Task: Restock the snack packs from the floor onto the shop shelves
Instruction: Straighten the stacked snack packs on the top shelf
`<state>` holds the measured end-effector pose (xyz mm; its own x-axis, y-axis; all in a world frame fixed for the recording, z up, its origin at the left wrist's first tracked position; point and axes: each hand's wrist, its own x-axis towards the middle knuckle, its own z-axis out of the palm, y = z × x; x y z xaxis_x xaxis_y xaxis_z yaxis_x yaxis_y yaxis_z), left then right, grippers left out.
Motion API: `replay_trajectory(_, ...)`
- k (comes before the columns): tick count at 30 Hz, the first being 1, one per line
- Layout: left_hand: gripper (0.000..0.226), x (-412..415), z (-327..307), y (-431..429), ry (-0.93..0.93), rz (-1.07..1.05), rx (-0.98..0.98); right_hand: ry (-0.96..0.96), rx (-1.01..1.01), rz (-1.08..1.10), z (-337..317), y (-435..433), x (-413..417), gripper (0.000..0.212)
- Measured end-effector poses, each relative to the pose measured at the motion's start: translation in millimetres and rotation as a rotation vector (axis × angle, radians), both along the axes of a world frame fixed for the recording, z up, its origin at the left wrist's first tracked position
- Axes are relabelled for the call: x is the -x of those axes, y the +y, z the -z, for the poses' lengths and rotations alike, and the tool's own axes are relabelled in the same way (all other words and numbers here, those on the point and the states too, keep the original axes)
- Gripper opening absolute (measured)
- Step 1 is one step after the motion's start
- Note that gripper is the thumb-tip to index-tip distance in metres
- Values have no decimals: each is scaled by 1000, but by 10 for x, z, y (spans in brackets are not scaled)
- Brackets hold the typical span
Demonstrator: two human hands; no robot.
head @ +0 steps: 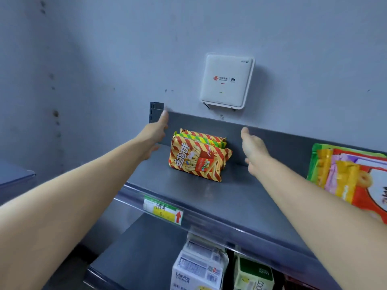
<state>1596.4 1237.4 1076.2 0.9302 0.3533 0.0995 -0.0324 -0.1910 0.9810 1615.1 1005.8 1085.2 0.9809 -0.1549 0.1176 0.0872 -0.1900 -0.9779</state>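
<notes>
My left arm [69,191] and right arm [318,208] fill the near view, both stretched toward the packs [199,155]. I see the striped packs bunched tight on the shelf [209,195], close to its back panel [209,124]. My left hand [154,139] is just left of the packs and my right hand [253,149] just right, both clear of them, fingers straight, grasping nothing. Well right of the packs lie coloured bags [351,176]. Below the packs a price tag [164,210] sits on the shelf edge, with boxes [199,266] lower down. Above the packs a router [227,80] hangs on the wall [104,49].
</notes>
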Motion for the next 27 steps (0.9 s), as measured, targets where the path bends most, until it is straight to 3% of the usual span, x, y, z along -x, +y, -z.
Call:
replay_trajectory(6, 97, -324, 185, 107, 118, 26, 67, 176, -27, -77, 365, 263, -239, 61)
replay_trajectory(12, 96, -643, 246, 28, 132, 118, 140, 257, -284, -148, 464, 407, -541, 75)
replay_trajectory(17, 94, -776, 260, 40, 215, 298, 320, 261, -379, -143, 467, 582, -619, 76)
replay_trajectory(22, 102, -807, 192, 338, 278, 443, 262, 237, -311, -80, 455, 765, -622, 80)
replay_trajectory(27, 110, -996, 134, 469, 272, 388, 219, 201, -240, 27, 384, 684, -652, 73)
